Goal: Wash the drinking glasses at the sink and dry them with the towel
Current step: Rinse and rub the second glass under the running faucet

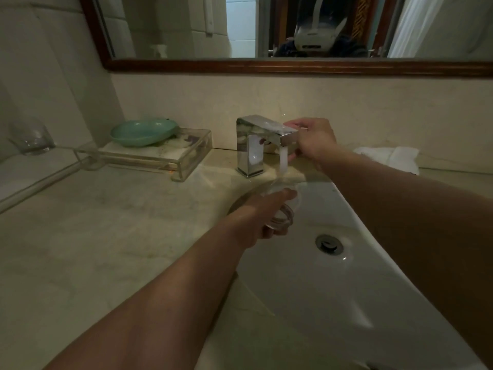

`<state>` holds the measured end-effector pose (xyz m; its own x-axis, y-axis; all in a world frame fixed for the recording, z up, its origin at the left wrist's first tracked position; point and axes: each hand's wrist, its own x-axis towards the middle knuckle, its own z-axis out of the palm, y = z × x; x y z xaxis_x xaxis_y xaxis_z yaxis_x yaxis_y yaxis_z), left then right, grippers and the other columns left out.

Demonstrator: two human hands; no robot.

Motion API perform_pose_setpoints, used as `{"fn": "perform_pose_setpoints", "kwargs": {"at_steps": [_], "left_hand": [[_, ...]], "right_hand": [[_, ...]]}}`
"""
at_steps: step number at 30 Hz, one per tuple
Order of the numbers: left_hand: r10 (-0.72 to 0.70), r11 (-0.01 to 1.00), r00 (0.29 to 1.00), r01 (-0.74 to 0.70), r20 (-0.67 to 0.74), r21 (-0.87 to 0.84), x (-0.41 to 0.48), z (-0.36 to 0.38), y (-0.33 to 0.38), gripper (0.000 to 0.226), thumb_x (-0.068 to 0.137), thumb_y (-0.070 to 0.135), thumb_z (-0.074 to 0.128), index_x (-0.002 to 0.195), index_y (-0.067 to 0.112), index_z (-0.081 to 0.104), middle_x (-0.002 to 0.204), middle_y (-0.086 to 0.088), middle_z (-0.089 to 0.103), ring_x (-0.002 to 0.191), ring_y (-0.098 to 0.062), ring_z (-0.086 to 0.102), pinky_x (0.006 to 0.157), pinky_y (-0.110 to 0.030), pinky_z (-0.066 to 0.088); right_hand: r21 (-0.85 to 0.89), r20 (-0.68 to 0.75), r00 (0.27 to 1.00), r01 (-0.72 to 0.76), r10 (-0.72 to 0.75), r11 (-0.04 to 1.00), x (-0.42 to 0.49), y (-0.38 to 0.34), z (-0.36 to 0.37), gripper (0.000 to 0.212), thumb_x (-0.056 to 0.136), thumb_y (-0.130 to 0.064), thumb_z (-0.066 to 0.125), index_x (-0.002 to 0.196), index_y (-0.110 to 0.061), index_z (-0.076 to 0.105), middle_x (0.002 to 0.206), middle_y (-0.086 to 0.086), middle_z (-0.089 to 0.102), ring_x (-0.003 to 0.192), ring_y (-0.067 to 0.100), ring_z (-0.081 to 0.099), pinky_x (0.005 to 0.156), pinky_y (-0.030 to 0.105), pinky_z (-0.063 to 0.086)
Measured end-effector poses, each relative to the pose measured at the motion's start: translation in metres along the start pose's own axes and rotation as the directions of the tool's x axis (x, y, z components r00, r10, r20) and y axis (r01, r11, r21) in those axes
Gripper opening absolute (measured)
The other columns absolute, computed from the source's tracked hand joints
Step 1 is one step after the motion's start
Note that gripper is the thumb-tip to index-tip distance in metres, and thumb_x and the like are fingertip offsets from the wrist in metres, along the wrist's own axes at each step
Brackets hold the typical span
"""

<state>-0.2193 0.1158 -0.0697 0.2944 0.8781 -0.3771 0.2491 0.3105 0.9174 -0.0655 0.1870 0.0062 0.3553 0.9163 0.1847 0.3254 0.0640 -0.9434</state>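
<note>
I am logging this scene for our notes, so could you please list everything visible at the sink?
drinking glass: one, clear, held under the running water over the sink
second glass: one, clear, on the ledge at far left
faucet: one, chrome, behind the sink, water running
sink: one, white, set in the counter
towel: one, white, crumpled on the counter at right
soap dish: one, teal, on the tray
tray: one, clear, left of the faucet
counter: one, beige
mirror: one, brown wooden frame, on the wall
left hand: one, grips the drinking glass
right hand: one, grips the faucet's front end
</note>
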Motion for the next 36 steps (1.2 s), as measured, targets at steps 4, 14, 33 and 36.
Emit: {"fn": "perform_pose_setpoints", "kwargs": {"at_steps": [4, 14, 33, 36], "left_hand": [[-0.044, 0.999, 0.999, 0.043, -0.022, -0.026, -0.005, -0.004, 0.002, 0.037, 0.089, 0.053, 0.073, 0.095, 0.018, 0.064, 0.069, -0.003, 0.072, 0.052, -0.018, 0.068, 0.05, -0.021, 0.033], [0.005, 0.991, 1.0, -0.004, 0.004, -0.134, -0.017, -0.001, 0.004, 0.033, 0.102, 0.045, 0.059, 0.104, 0.013, 0.065, 0.08, -0.013, 0.069, 0.062, -0.027, 0.067, 0.047, -0.022, 0.045], [-0.107, 0.981, 0.994, 0.101, -0.03, -0.167, -0.014, 0.0, 0.006, 0.033, 0.1, 0.028, 0.057, 0.12, 0.004, 0.068, 0.099, -0.019, 0.073, 0.077, -0.03, 0.073, 0.058, -0.031, 0.057], [-0.096, 0.974, 0.995, 0.087, -0.035, -0.208, -0.014, -0.001, 0.004, 0.029, 0.103, 0.016, 0.05, 0.124, 0.002, 0.064, 0.096, -0.02, 0.068, 0.066, -0.027, 0.07, 0.062, -0.035, 0.062]], "right_hand": [[0.011, -0.001, 0.999, -0.041, 0.041, 0.999, 0.0, -0.008, 0.006, 0.011, 0.082, -0.01, 0.08, 0.088, -0.018, 0.075, 0.085, 0.009, 0.074, 0.061, 0.031, 0.073, 0.055, 0.038, 0.061], [-0.059, -0.048, 0.999, -0.03, 0.027, 0.998, -0.114, 0.069, -0.004, 0.042, 0.084, -0.063, 0.053, 0.098, -0.027, 0.07, 0.095, -0.004, 0.07, 0.093, 0.02, 0.065, 0.078, 0.038, 0.054], [0.099, 0.141, 0.989, -0.053, 0.039, 0.994, -0.119, 0.093, 0.012, 0.039, 0.096, -0.051, 0.059, 0.106, -0.013, 0.066, 0.094, 0.004, 0.072, 0.082, 0.012, 0.069, 0.065, 0.022, 0.053], [0.12, 0.187, 0.981, -0.079, 0.055, 0.99, -0.121, 0.096, 0.017, 0.052, 0.085, -0.056, 0.072, 0.117, -0.017, 0.063, 0.104, 0.002, 0.073, 0.091, 0.013, 0.072, 0.07, 0.027, 0.06]]}}
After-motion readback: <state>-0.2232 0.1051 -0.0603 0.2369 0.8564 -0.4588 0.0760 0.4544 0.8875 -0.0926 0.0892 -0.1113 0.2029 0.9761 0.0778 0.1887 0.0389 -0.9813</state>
